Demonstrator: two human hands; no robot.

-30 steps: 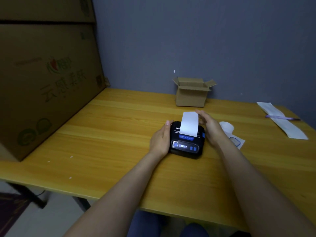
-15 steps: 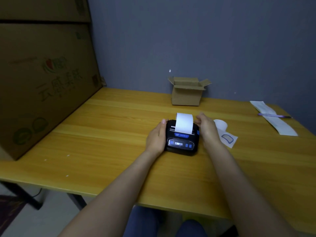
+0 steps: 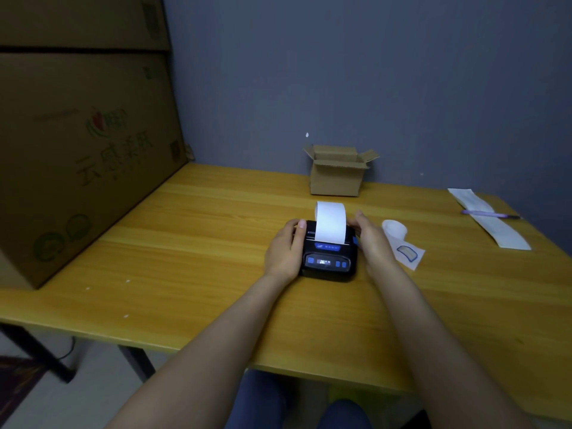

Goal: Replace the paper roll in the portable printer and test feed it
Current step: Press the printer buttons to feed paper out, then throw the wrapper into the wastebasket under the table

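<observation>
Left hand (image 3: 284,249): fingers (image 3: 297,228) curled against the left side of the small black portable printer with blue buttons (image 3: 329,254), thumb tip on its top rear edge. Right hand (image 3: 373,239): fingers (image 3: 356,223) closed around the printer's right side and rear corner. Both hands grip the printer body.

Printer sits at frame centre on the yellow wooden worktop (image 3: 192,243), display lit, facing the camera. White paper strip (image 3: 330,222) rises upright from its top slot, upper end curling backward.

Just right of the right hand: white paper roll (image 3: 393,230) lying on the worktop, with a white label sheet bearing a blue outline (image 3: 409,254) touching it.

Centre rear, near the wall: small open cardboard box (image 3: 337,174).

Upper right: long white paper strip (image 3: 492,221), purple pen (image 3: 489,214) lying across it.

Left of frame: large printed cardboard carton (image 3: 77,156) standing on the worktop.
</observation>
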